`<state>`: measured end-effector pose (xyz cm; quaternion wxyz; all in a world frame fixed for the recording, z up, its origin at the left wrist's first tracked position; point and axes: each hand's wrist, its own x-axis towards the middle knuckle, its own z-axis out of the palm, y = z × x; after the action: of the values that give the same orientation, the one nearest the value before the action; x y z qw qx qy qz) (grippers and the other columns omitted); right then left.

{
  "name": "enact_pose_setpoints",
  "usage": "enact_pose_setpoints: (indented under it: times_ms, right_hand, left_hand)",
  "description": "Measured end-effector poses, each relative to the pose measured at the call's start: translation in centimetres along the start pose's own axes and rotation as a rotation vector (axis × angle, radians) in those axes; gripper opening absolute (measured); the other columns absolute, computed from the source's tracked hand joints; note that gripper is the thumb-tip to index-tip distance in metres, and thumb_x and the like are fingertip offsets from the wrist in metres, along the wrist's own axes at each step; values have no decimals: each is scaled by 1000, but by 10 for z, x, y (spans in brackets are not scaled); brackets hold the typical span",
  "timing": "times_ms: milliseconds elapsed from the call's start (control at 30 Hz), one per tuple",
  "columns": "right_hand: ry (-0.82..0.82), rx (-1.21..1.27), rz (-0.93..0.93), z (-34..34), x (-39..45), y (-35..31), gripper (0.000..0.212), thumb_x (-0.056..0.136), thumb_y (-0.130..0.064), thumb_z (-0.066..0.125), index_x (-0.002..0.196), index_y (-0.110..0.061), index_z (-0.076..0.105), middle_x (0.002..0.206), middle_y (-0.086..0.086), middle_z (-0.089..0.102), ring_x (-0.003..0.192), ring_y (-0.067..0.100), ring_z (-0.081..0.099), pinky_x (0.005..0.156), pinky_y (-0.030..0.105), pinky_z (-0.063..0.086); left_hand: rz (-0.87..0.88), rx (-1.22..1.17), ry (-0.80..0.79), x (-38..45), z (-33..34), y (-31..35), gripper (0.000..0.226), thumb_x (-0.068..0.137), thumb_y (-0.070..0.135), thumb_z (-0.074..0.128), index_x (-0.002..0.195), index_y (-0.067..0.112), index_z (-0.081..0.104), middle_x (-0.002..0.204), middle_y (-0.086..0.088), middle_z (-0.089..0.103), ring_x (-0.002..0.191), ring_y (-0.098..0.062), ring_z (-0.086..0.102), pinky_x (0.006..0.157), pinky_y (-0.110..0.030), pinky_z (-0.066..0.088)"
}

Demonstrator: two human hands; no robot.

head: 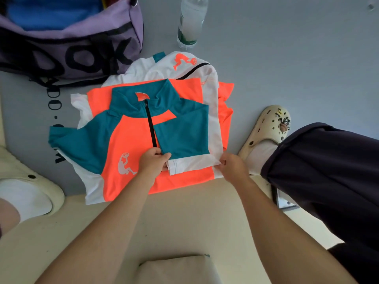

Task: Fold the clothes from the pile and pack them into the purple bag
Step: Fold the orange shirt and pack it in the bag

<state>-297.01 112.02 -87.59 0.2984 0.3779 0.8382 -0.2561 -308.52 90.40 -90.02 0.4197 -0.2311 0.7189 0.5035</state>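
Note:
An orange, teal and white zip-neck shirt [131, 136] lies front-up on the grey floor, atop more garments of the same colours [184, 66]. Its right sleeve [184, 132] is folded across the chest. My left hand [153, 162] pinches the left corner of that sleeve's white cuff. My right hand [231, 165] pinches the cuff's right corner at the shirt's side edge. The purple bag [82, 52] stands open at the top left with blue fabric [53, 13] inside.
A clear water bottle [190, 23] lies on the floor beyond the clothes. A cream clog [268, 130] and dark trouser leg [328, 177] are at the right, another clog [28, 181] at the left. A beige surface [174, 222] spans the foreground.

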Motion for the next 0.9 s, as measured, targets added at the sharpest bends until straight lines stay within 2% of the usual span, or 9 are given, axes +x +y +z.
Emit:
enact_pose_setpoints:
  times_ms: [100,267,367,467,533,633,733,800,900]
  right_hand:
    - [82,94,56,-2,2,-2,5,85,-9,59,85,-12,55,85,9,62,78,29,54,61,31,36]
    - [102,162,172,4,-12,10,7,91,-13,58,89,-8,62,87,8,61,84,30,57,70,34,45]
    - [152,115,276,8,-20,18,11,91,-7,50,93,-8,61,93,11,64,79,28,51,67,29,38]
    - [225,195,243,7,-20,11,10,92,-9,50,93,-6,60,91,11,63,82,31,56,65,30,37]
    - [248,330,160,3,-16,-7,18,92,-23,57,91,-7,63,88,9,66,84,29,59,66,32,40]
    - [184,395,74,-1,-7,-32,31,82,-45,70,83,-14,67,77,1,63,72,17,58,64,31,44]
    - [69,232,2,3,2,-38,29,83,-37,70,72,-11,66,75,6,59,74,24,57,61,32,41]
    - [-2,131,33,2,6,-34,38,87,-35,65,60,-12,53,64,2,51,72,25,52,58,32,34]
    - [-37,120,67,-7,12,-35,42,82,-47,69,65,-10,59,64,2,57,65,22,52,58,35,42]
  left_hand:
    - [4,11,30,-1,-2,-1,6,94,9,63,95,10,57,95,-13,67,72,-21,66,59,-29,57]
    - [33,129,-8,-5,2,-5,21,85,13,74,98,2,61,84,-13,65,72,-24,62,51,-30,55]
    - [13,201,-17,-4,-1,-8,16,84,9,74,93,-1,65,87,-16,67,71,-28,63,57,-35,57]
    - [-23,231,-75,-1,-7,-3,21,83,11,76,95,-4,67,91,-15,72,76,-30,69,55,-32,56]
    - [-15,182,-74,0,-7,2,22,83,15,76,90,-3,66,91,-14,74,75,-26,69,52,-29,55]
    - [-1,86,31,0,-4,9,13,84,17,76,85,14,64,86,-7,70,67,-20,66,52,-30,57]
    - [32,41,97,2,-3,15,12,86,12,71,93,19,63,82,-1,65,63,-15,61,47,-26,54]
    - [56,20,102,4,-3,19,25,86,8,71,105,21,60,82,0,65,62,-14,62,44,-24,53]
    - [92,15,124,6,-4,23,27,82,9,74,104,21,62,81,0,69,61,-12,65,45,-25,54]
